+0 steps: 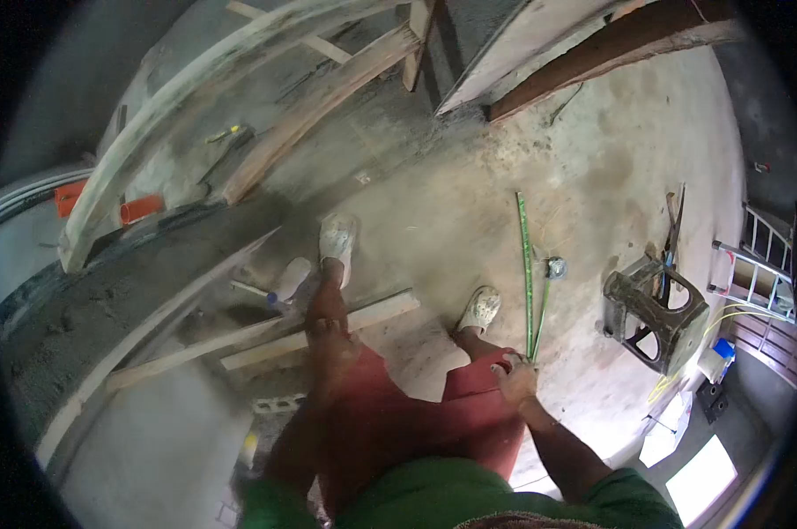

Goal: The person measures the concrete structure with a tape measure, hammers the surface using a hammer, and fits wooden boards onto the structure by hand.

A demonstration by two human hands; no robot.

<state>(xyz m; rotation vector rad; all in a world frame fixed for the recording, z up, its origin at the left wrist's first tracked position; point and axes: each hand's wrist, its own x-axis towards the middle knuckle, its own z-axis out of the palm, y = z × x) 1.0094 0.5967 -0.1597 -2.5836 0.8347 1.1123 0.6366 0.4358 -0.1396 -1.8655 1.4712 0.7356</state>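
My left hand (332, 346) lies on my left knee, its fingers blurred but seemingly flat against the leg. On the right leg of my red shorts (398, 423) rests my right hand (516, 383), fingers slightly curved and apart, with nothing visible in them. Just beyond that hand a long green strip (526, 264), resembling measuring tape, stretches over the floor. A second green length runs from near the hand to a small dark, box-like object (556, 267). Where the two lengths meet is partly hidden by my right hand.
Wooden boards (328, 331) lie by my left foot, near a hammer-like tool (255, 291). A dirty plastic stool (654, 313) lies tipped on the right, before a ladder (759, 273). Curved timber formwork (151, 132) and orange pipes (141, 209) stand at left; a brown beam (592, 57) is ahead.
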